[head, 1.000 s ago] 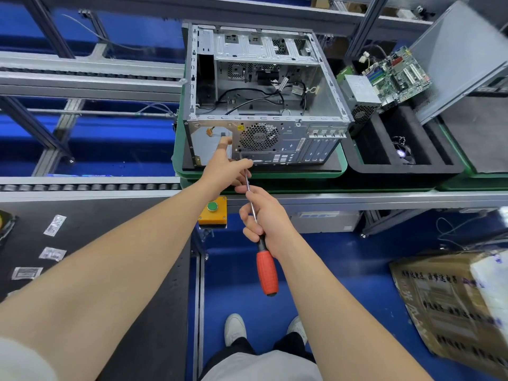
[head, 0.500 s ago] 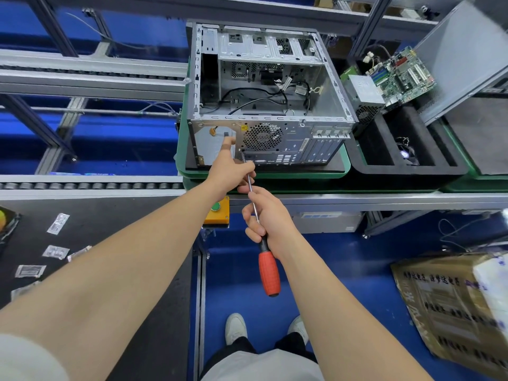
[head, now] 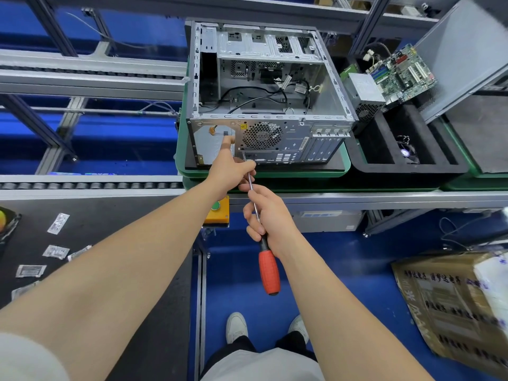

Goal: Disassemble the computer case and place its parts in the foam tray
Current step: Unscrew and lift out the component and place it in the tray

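Observation:
The open metal computer case (head: 269, 86) lies on a green pallet (head: 345, 166), rear panel facing me, loose black cables inside. My left hand (head: 229, 167) reaches to the rear panel, index finger stretched onto the power-supply opening, the other fingers curled by the screwdriver shaft. My right hand (head: 265, 215) grips a red-handled screwdriver (head: 268, 272) near the top of its handle; its tip meets the rear panel just below the fan grille. Right of the case sits the black foam tray (head: 412, 167), holding a power supply (head: 365, 90), a motherboard (head: 402, 74) and a small fan (head: 406, 154).
A grey side panel (head: 464, 53) leans at the tray's far right. An orange box with a green button (head: 217, 213) is mounted on the bench edge below my hands. A roller conveyor (head: 82, 185) runs left. A cardboard box (head: 453, 306) stands on the blue floor at right.
Both hands have stayed at the rear panel with the screwdriver; the camera view shifted slightly. No part has come off.

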